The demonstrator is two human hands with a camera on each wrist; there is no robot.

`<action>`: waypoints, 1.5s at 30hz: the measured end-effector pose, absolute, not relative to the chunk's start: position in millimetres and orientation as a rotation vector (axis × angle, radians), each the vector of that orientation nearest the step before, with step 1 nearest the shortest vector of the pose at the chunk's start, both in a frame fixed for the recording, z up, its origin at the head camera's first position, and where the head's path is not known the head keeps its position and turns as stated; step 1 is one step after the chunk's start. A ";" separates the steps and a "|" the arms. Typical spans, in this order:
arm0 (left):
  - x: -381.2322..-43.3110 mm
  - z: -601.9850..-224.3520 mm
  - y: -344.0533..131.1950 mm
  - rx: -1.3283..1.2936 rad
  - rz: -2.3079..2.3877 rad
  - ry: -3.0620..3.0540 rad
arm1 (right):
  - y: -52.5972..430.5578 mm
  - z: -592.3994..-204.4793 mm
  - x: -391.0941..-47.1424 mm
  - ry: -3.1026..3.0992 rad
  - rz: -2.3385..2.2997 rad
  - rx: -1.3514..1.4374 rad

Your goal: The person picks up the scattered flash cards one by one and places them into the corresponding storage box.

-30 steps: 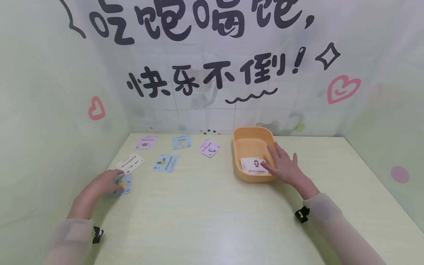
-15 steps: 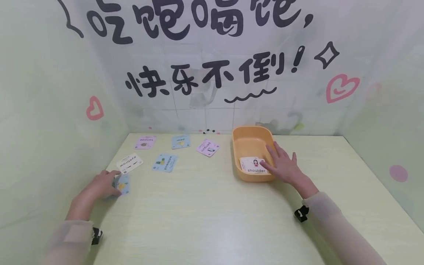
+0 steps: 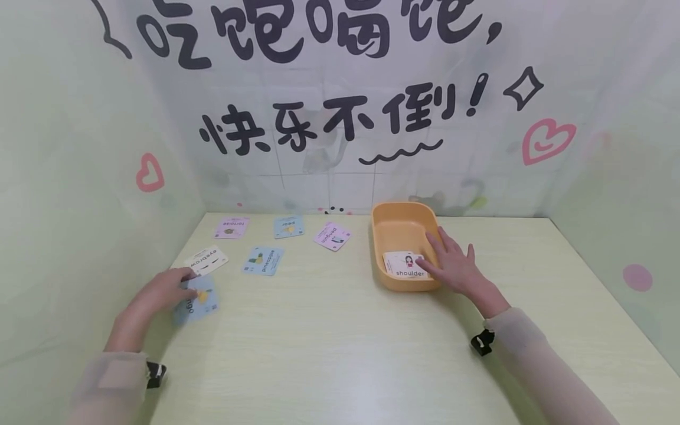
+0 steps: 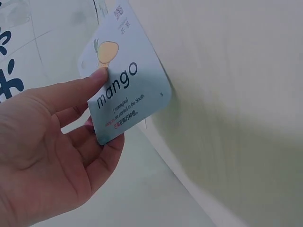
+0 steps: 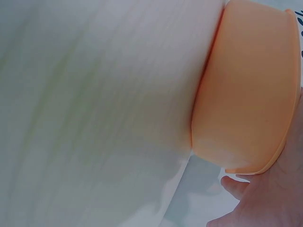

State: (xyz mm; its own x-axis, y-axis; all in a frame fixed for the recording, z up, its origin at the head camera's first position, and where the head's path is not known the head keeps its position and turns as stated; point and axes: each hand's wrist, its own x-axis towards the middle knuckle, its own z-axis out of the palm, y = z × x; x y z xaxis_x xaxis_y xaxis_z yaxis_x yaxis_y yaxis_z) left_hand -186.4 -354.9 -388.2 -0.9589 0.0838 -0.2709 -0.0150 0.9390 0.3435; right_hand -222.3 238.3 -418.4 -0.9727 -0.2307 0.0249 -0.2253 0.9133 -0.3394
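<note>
My left hand (image 3: 156, 292) pinches a blue mango card (image 4: 125, 80) between thumb and fingers. In the left wrist view the card is tilted and raised off the table. Part of it hides behind the hand in the head view. My right hand (image 3: 457, 265) rests with spread fingers over the right rim of an orange plastic basket (image 3: 401, 227). A shoulder card (image 3: 404, 264) lies in the near end of that basket, by the right thumb, and other cards seem to lie under it. The right wrist view shows the basket's outer wall (image 5: 246, 85).
On the table's left half lie cards: eyebrow (image 3: 206, 261), tortoise (image 3: 231, 228), pear (image 3: 288, 226), pineapple (image 3: 263, 261) and penguin (image 3: 332, 236). Printed curtains (image 3: 340, 189) close off the back and both sides of the pale table (image 3: 319, 348).
The mango card, lying flat under my left hand before, is now lifted and pinched, with more of its face showing. The right hand and the basket have stayed in place.
</note>
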 end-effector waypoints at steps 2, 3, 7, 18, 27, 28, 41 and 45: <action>-188.7 -387.2 -352.7 0.087 0.529 2.812 | 238.6 -418.4 -222.5 3.062 -0.537 -0.363; -189.9 -387.1 -351.5 0.106 0.540 2.815 | 238.5 -418.1 -222.3 3.063 -0.540 -0.364; -193.2 -387.0 -347.3 0.190 0.576 2.829 | 238.7 -417.6 -221.8 3.063 -0.553 -0.360; -196.6 -380.1 -325.9 0.306 0.634 2.843 | 239.8 -417.5 -222.3 3.058 -0.530 -0.363; -205.5 -373.2 -297.8 0.313 0.670 2.842 | 239.8 -418.6 -222.3 3.080 -0.559 -0.383; -207.1 -372.7 -294.3 0.310 0.676 2.842 | 239.9 -418.8 -222.4 3.081 -0.564 -0.384; -225.5 -368.6 -256.0 0.335 0.759 2.839 | 236.3 -416.5 -222.0 3.067 -0.522 -0.359; -228.4 -368.3 -241.8 0.328 0.798 2.835 | 236.3 -416.2 -219.8 3.063 -0.542 -0.356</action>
